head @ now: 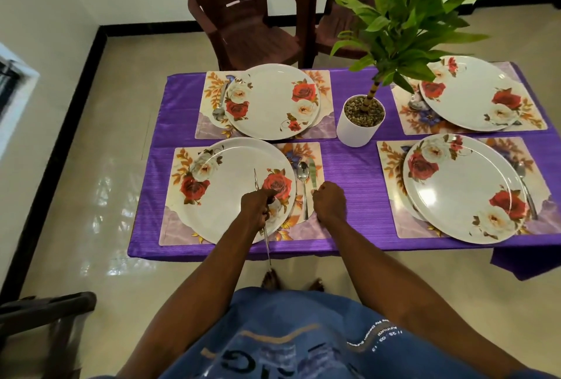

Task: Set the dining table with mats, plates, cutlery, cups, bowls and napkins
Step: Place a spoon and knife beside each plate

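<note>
Four floral mats, each with a white rose-patterned plate, lie on the purple tablecloth (349, 166). Over the near left plate (230, 190), my left hand (256, 205) grips thin metal cutlery (264, 227) that sticks out both ways from my fist. My right hand (329, 199) pinches the handle of a knife (312, 173) lying on the near left mat (312, 227), right of a spoon (303, 184). Spoons also lie by the far left plate (273, 99), the near right plate (464, 187) and the far right plate (473, 93).
A white pot (358, 126) with a tall green plant stands mid-table, its leaves overhanging the far right setting. Two brown plastic chairs (243, 14) stand behind the table. A dark chair (42, 318) is at my near left. My bare feet show below the table edge.
</note>
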A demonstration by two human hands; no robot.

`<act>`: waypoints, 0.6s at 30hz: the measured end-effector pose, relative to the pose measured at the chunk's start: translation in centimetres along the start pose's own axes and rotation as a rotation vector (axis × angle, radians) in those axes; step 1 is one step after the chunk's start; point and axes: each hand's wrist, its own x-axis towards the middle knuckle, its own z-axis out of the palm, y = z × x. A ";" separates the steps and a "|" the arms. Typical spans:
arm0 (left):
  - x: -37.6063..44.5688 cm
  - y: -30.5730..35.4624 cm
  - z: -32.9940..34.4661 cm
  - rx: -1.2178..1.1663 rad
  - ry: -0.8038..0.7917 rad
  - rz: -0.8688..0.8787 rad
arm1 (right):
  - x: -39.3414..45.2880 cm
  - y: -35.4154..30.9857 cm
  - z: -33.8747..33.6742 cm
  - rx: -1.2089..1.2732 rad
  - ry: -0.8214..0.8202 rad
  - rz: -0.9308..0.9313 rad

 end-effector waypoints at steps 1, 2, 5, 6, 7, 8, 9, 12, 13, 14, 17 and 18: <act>0.0 0.0 0.0 0.006 -0.001 0.002 | 0.1 0.0 0.0 0.004 -0.003 0.001; 0.0 -0.1 0.0 0.009 -0.003 0.005 | 0.2 0.1 0.1 0.014 -0.004 0.003; -0.1 -0.2 0.0 0.016 -0.001 0.011 | 0.3 0.1 0.1 0.031 -0.004 0.009; -0.1 -0.2 0.0 0.015 -0.002 0.011 | 0.3 0.2 0.1 0.034 -0.004 0.006; -0.1 -0.2 0.0 0.012 -0.002 0.012 | 0.3 0.2 0.1 0.040 -0.004 0.005; -0.1 -0.3 0.0 0.007 -0.002 0.013 | 0.3 0.2 0.1 0.047 -0.003 0.004; -0.2 -0.3 0.0 0.004 -0.002 0.013 | 0.2 0.3 0.1 0.051 -0.001 0.005; -0.2 -0.4 -0.1 0.005 -0.002 0.015 | 0.2 0.3 0.2 0.055 0.004 0.010; -0.2 -0.4 -0.2 0.006 0.000 0.013 | 0.2 0.2 0.2 0.056 0.007 0.014; -0.2 -0.4 -0.2 0.005 0.001 0.012 | 0.2 0.2 0.2 0.059 0.010 0.019; -0.2 -0.4 -0.3 0.002 0.000 0.012 | 0.2 0.2 0.3 0.061 0.012 0.021; -0.2 -0.4 -0.2 0.003 0.000 0.011 | 0.2 0.3 0.3 0.062 0.014 0.021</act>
